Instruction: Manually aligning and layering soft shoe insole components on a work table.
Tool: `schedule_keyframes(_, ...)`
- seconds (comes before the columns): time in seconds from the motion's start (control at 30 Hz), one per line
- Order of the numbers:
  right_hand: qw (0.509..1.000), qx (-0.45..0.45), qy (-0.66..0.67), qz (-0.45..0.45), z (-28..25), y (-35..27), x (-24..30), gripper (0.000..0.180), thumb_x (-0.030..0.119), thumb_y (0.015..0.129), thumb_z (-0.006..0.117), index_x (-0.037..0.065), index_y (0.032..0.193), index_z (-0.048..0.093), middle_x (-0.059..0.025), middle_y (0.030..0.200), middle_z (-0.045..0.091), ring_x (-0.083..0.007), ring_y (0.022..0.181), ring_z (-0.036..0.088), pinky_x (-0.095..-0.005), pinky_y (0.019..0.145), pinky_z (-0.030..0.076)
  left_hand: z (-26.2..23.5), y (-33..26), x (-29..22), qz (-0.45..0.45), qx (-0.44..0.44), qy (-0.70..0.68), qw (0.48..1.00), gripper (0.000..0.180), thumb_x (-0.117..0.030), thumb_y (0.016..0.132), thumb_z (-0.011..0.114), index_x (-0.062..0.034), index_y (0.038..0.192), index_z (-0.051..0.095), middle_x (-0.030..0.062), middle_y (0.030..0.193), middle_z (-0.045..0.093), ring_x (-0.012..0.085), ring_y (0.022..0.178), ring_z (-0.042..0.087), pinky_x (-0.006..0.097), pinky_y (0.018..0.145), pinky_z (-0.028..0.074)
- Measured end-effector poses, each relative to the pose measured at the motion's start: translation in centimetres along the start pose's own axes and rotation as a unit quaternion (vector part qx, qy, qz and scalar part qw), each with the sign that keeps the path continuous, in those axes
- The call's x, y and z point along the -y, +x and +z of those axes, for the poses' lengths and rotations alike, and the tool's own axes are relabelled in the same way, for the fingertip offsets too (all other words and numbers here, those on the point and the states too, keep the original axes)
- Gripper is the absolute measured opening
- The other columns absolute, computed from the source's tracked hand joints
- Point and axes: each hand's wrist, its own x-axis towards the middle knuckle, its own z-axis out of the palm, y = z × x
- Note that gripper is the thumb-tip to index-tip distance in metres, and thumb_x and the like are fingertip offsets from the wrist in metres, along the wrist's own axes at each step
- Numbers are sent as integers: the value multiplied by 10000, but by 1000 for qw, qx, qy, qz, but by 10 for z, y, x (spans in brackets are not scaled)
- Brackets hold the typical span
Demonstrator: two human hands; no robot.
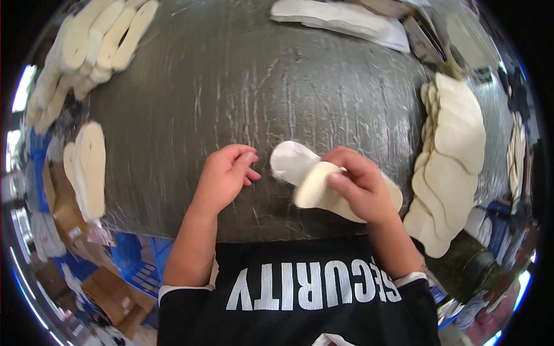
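Note:
My right hand (363, 181) pinches a cream insole (320, 187) between thumb and fingers, just above the table near its front edge. Partly under that insole lies a white rounded piece (291, 161), perhaps the end of another insole; the rest of it is hidden. My left hand (228, 176) hovers to the left with its fingers loosely bent and apart, holding nothing. A gap separates it from the white piece.
The dark table (190, 109) has a shiny, wrinkled covering. Overlapping cream insoles (456, 155) line its right side. More insoles (78, 43) are heaped at far left, with a smaller stack (91, 167) nearer. White insoles (334, 17) lie at the back. A blue crate (135, 259) stands below, left.

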Motion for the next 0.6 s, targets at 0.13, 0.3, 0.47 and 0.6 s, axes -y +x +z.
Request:
schedule_keyframes(0.13,998,6,67,-10,-13,-14,-2,76,77,918,584,9,944,602,-67,955,611,-156,908,566,-279,832,424,10,5,-4,-59,24,-34,997,254,-199,942,584,33,1032,638,86,868,667,132,609,651,234,506,483)
schedule_keyframes(0.3,995,-59,65,38,5,-14,12,97,87,925,610,19,992,595,-41,978,611,-118,924,552,-268,843,425,21,13,-7,-44,97,8,994,221,-171,890,642,34,972,650,52,772,649,101,573,608,234,490,463)
schedule_keyframes(0.47,992,-78,4,97,12,-8,3,163,139,927,643,32,1028,572,-1,909,621,-70,850,552,-228,767,446,19,19,3,8,160,-62,985,138,-107,887,643,29,908,648,46,766,654,93,663,606,248,612,491)
schedule_keyframes(0.6,991,-80,17,106,18,-1,-3,142,130,935,631,34,1013,562,8,911,611,-61,845,547,-224,758,447,20,13,9,36,182,-170,968,109,-81,888,646,25,911,646,41,792,661,90,733,612,239,677,492)
